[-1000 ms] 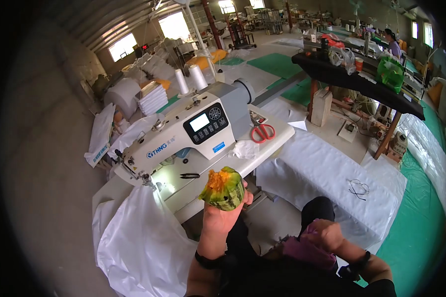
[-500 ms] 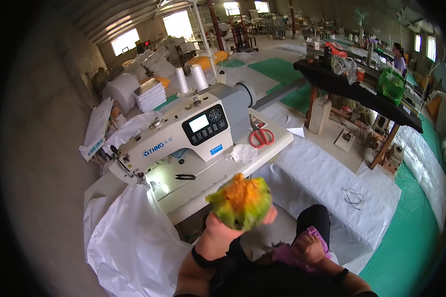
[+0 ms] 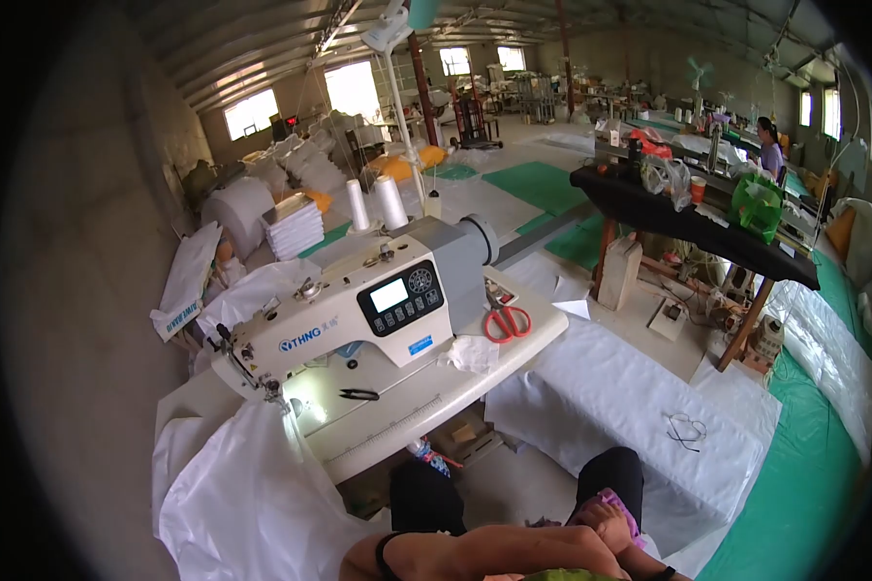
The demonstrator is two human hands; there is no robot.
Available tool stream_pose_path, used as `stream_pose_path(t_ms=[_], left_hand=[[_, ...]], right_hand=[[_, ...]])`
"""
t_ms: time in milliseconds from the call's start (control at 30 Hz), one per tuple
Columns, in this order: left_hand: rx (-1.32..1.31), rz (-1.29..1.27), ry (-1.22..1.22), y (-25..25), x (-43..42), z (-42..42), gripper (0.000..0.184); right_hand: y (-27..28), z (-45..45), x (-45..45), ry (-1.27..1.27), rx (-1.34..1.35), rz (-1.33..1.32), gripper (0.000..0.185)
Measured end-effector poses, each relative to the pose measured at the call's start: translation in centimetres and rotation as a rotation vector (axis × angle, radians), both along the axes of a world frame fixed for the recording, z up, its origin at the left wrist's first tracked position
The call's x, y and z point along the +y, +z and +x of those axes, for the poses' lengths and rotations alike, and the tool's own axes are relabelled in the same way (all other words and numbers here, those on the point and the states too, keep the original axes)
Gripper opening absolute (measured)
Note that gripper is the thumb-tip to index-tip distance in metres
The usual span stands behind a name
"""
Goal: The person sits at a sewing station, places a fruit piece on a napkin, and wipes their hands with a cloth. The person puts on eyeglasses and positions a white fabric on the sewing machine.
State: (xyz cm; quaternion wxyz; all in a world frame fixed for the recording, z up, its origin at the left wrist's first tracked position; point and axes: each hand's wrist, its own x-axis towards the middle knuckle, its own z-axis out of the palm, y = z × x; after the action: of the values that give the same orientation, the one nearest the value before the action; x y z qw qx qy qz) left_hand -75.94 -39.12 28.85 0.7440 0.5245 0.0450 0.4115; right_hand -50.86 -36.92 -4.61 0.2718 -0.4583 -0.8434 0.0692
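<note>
At the bottom edge, my left hand (image 3: 576,550) is bent in towards my body. Only a green strip of the squash (image 3: 564,575) shows below it; the rest of the squash and most of the fingers are cut off by the frame. My right hand (image 3: 606,525) rests on my right thigh, its fingers curled on a purple cloth (image 3: 626,505). Ahead of me stands a white sewing machine (image 3: 334,315) with its lamp lit. White fabric (image 3: 252,494) hangs from under its needle area.
Black snips (image 3: 359,394) and red-handled scissors (image 3: 507,323) lie on the machine table (image 3: 407,395). Eyeglasses (image 3: 686,432) rest on white fabric at right. A black-covered bench (image 3: 688,208) holds bags and a cup. Another person (image 3: 770,150) sits far back at right.
My left hand has brought the squash down and in towards my body, from in front of the table to the bottom edge. The view has shifted; my right hand stays by the purple cloth.
</note>
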Motion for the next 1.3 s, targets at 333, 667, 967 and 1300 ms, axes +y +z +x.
stream_pose_path(t_ms=[333, 667, 967, 1300], left_hand=[[-0.094, -0.249, 0.163, 2.7, -0.8, 1.5, 0.045], [-0.354, -0.335, 0.224, -6.9, 5.6, -0.7, 0.064], [-0.459, -0.090, 0.339, -11.5, 10.6, -2.2, 0.064], [-0.205, -0.016, 0.760, -13.8, 9.1, -2.7, 0.052]], right_hand=[[1.8, -0.6, 0.2, -0.073, 0.019, 0.017, 0.016], [0.2, -0.7, 0.4, -0.096, 0.001, -0.004, 0.014], [0.1, -0.5, 0.5, -0.116, 0.029, -0.039, 0.017], [0.5, -0.5, 0.6, -0.162, 0.011, -0.050, 0.020]])
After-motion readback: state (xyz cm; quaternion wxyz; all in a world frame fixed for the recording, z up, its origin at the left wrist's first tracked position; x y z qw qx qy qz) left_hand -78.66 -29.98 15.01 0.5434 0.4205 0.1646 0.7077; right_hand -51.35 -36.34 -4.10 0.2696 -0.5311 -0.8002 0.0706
